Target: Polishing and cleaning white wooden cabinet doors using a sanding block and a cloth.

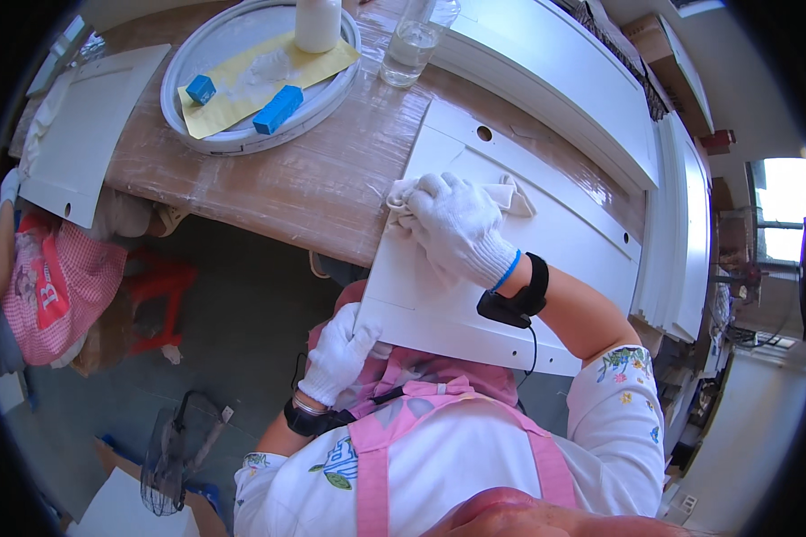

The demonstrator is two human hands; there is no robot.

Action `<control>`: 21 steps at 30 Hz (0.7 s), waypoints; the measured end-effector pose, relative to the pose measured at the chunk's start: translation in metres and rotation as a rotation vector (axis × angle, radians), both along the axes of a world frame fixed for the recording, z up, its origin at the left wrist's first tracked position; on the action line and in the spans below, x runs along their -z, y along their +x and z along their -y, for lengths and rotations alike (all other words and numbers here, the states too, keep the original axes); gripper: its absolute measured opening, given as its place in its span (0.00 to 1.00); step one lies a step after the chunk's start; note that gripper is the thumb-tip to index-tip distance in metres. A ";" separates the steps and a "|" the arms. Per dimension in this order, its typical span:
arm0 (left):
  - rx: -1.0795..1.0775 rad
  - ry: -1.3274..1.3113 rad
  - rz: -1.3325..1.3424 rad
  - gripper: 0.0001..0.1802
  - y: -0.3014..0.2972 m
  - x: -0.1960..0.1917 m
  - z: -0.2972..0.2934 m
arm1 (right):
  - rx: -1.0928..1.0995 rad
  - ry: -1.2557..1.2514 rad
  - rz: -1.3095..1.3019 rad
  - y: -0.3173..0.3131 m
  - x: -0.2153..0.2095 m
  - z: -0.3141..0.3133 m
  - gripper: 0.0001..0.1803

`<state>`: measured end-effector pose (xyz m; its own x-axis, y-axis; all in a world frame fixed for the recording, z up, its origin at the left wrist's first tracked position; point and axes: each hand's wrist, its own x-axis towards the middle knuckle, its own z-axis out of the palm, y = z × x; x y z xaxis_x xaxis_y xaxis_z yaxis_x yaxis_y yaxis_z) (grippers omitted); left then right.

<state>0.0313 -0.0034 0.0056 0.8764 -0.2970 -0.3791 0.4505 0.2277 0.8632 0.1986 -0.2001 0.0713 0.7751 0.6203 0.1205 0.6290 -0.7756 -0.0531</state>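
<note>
A white cabinet-door-like panel [569, 259] with round holes lies partly on the table, its near edge reaching over my lap. My right hand [457, 222], in a white knit glove, is closed on a crumpled off-white cloth [514, 197] and presses it on the panel's face. At the panel's near left corner, my gloved left hand [338, 355] grips the edge, its fingers partly hidden beneath it.
On the wrapped table [331, 170] stands a round white tray [172, 107] holding yellow sandpaper [219, 112], blue blocks [278, 109] and a white bottle [318, 25]. Nearby are a glass jar [412, 54] of clear liquid and more white panels [555, 76]. A co-worker's gloved hand [9, 186] shows at left.
</note>
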 end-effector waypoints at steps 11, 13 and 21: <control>0.000 0.016 0.024 0.18 0.002 0.003 0.001 | 0.186 0.066 -0.136 0.040 0.008 0.018 0.09; 0.012 -0.019 0.004 0.18 0.002 -0.003 0.000 | 0.199 -0.017 0.086 0.049 -0.004 0.023 0.08; 0.009 0.045 0.059 0.21 0.003 0.003 0.000 | 0.298 -0.075 0.152 0.060 0.000 0.042 0.13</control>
